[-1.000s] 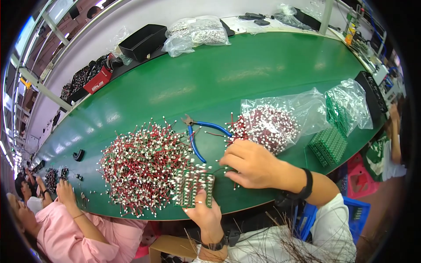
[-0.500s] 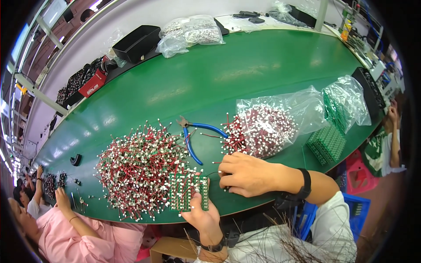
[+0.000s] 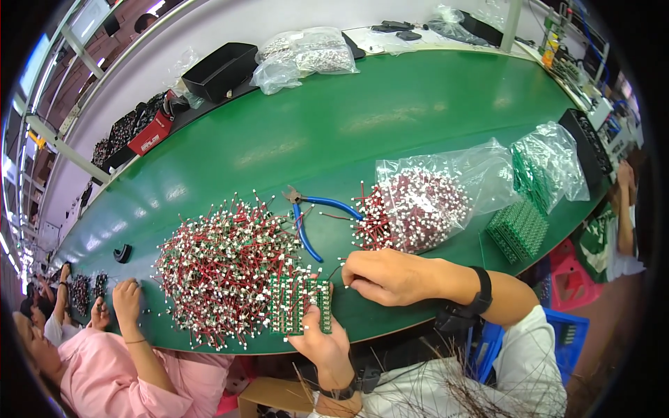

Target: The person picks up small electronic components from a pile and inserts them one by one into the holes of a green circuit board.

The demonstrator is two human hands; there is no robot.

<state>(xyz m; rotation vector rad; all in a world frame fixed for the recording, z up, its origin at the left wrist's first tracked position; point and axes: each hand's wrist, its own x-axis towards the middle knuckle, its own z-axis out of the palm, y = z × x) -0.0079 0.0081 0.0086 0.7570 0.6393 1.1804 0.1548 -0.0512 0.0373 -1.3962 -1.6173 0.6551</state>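
Observation:
My left hand point(image 3: 322, 343) grips the lower edge of a green circuit board panel point(image 3: 322, 301), thumb on top. The panel carries rows of small white parts, and some red wires lie across it. Right of the panel, my right hand point(image 3: 390, 277) is closed in a pinch. Small white tips of a thin connector wire point(image 3: 346, 286) show at its fingertips; most of the wire is hidden. A big heap of red wires with white connectors point(image 3: 223, 272) touches the panel's left side. Beyond my right hand, a clear plastic bag point(image 3: 432, 202) spills similar wires.
Blue-handled pliers point(image 3: 304, 226) lie between heap and bag. Stacked green boards point(image 3: 517, 230) sit at the right beside another clear bag point(image 3: 557, 164). A co-worker in pink point(image 3: 125, 376) sits at the left. Black bins point(image 3: 221, 72) and bagged parts point(image 3: 306, 56) line the table's far side.
My right hand has shifted slightly down and its fingers point more toward the panel. My left hand and the panel stay put. The co-worker's hands at the left have moved apart.

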